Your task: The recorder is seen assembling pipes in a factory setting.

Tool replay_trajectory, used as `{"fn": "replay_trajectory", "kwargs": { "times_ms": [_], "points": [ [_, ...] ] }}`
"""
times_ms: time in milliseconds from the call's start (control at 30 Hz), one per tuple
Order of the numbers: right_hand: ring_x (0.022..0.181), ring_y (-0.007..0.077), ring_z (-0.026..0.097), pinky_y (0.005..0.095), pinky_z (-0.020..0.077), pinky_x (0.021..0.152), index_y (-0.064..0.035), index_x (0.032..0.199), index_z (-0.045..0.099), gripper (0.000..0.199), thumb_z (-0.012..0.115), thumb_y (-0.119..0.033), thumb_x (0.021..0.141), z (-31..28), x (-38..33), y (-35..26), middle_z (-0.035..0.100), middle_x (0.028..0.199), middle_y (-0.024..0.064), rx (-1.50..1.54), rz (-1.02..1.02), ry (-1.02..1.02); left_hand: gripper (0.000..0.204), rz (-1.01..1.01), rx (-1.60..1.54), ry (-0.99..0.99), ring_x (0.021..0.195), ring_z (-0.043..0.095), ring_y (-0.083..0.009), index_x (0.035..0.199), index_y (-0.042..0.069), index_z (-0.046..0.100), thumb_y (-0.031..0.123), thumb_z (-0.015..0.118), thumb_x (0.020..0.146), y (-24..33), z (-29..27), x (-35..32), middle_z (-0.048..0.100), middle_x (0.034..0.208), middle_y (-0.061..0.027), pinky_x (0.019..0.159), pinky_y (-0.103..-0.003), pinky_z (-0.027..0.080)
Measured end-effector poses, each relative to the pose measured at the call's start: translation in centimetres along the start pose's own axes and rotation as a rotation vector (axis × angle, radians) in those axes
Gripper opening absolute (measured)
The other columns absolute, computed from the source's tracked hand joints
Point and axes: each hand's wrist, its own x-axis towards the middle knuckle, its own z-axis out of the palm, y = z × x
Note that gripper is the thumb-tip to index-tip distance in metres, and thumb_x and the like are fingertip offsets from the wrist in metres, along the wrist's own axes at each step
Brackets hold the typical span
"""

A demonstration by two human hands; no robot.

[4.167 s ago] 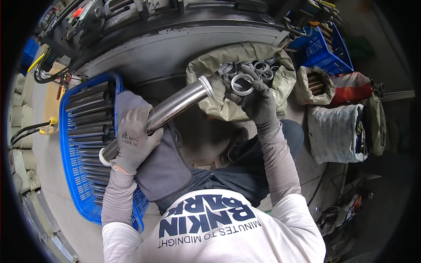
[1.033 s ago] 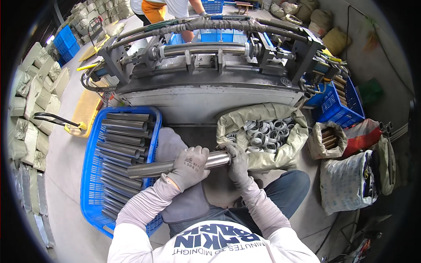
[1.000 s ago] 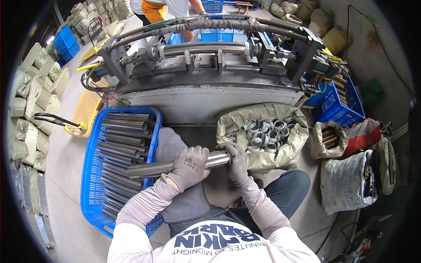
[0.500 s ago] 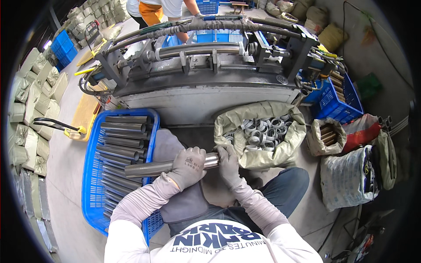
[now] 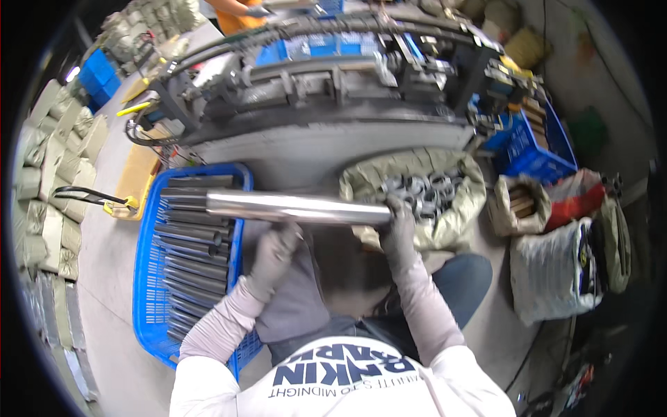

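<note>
A shiny metal tube [image 5: 299, 208] lies nearly level across the front of me, its left end over the blue basket. Gloved in grey, my right hand [image 5: 397, 233] is closed round the tube's right end. My left hand [image 5: 274, 256], gloved too, is just below the tube's middle; motion smears its fingers, and whether they grip the tube is unclear. Several dark metal tubes [image 5: 193, 251] lie stacked in the blue basket [image 5: 144, 278] at my left. Beyond my right hand, an open woven sack [image 5: 462, 233] holds many metal rings [image 5: 424, 194].
A machine bench [image 5: 313, 115] with clamps and cables stands ahead. Behind it, a person in an orange apron [image 5: 237, 19] works. At right are a blue crate [image 5: 531, 163], a small sack of tubes [image 5: 501, 215] and a white sack [image 5: 552, 274]. Wrapped bundles [image 5: 48, 194] line the left.
The tube has risen and moved away from my lap, and its left end has tipped up to nearly level. My right hand has shifted right and forward; my left no longer wraps over the tube.
</note>
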Motion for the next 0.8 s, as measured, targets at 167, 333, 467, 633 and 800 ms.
{"fn": "replay_trajectory", "kwargs": {
  "times_ms": [167, 333, 467, 633, 800],
  "points": [
    [0.104, 0.0166, 0.069, 0.0331, 0.0567, 0.089, 0.0021, 0.123, 0.070, 0.039, 0.059, -0.031, 0.108, 2.8, 1.1, -5.5, 0.073, 0.110, 0.0095, 1.170, 0.779, -0.213, 0.054, 0.253, -0.821, 0.322, 0.146, 0.050, -0.0348, 0.152, -0.007, 0.050, 0.019, 0.051, 0.104, 2.6, -3.0, 5.6, 0.055, 0.155, -0.0246, 0.128, -0.058, 0.035],
    [0.108, 0.0260, 0.071, 0.0353, 0.0541, 0.096, 0.0012, 0.134, 0.068, 0.048, 0.069, -0.034, 0.102, 2.2, 3.6, 2.1, 0.073, 0.121, 0.0181, 0.374, 0.424, -0.335, 0.051, 0.216, -0.355, 0.451, 0.114, 0.073, -0.0261, 0.141, -0.009, 0.060, 0.012, 0.077, 0.097, 14.9, -6.6, 8.4, 0.071, 0.126, -0.0225, 0.105, -0.041, 0.057],
    [0.130, 0.0375, 0.061, 0.0502, 0.0495, 0.108, -0.0078, 0.137, 0.066, 0.065, 0.073, -0.055, 0.092, 1.5, 3.3, 11.4, 0.065, 0.137, 0.0210, -0.438, 0.456, -0.324, 0.054, 0.121, 0.499, 0.167, 0.097, 0.071, -0.0267, 0.128, 0.002, 0.065, 0.013, 0.086, 0.079, 15.2, -5.2, 7.5, 0.071, 0.109, -0.0133, 0.083, -0.040, 0.055],
    [0.124, 0.0326, 0.068, 0.0497, 0.0569, 0.099, -0.0159, 0.130, 0.070, 0.062, 0.083, -0.054, 0.083, 4.3, 1.8, 13.4, 0.070, 0.132, 0.0139, -0.842, 0.467, -0.605, 0.049, 0.128, 0.903, -0.064, 0.092, 0.068, -0.0344, 0.111, 0.009, 0.060, 0.027, 0.083, 0.071, 7.4, -1.6, 3.1, 0.064, 0.093, -0.0125, 0.077, -0.048, 0.052],
    [0.126, 0.0289, 0.068, 0.0476, 0.0581, 0.096, -0.0211, 0.124, 0.075, 0.058, 0.089, -0.046, 0.075, 5.1, 2.9, 12.1, 0.070, 0.134, 0.0094, -0.946, 0.533, -0.762, 0.052, 0.054, 0.912, -0.143, 0.097, 0.068, -0.0364, 0.117, 0.010, 0.062, 0.029, 0.081, 0.071, 6.1, -0.2, 3.3, 0.067, 0.097, -0.0152, 0.083, -0.050, 0.051]
  ]
}}
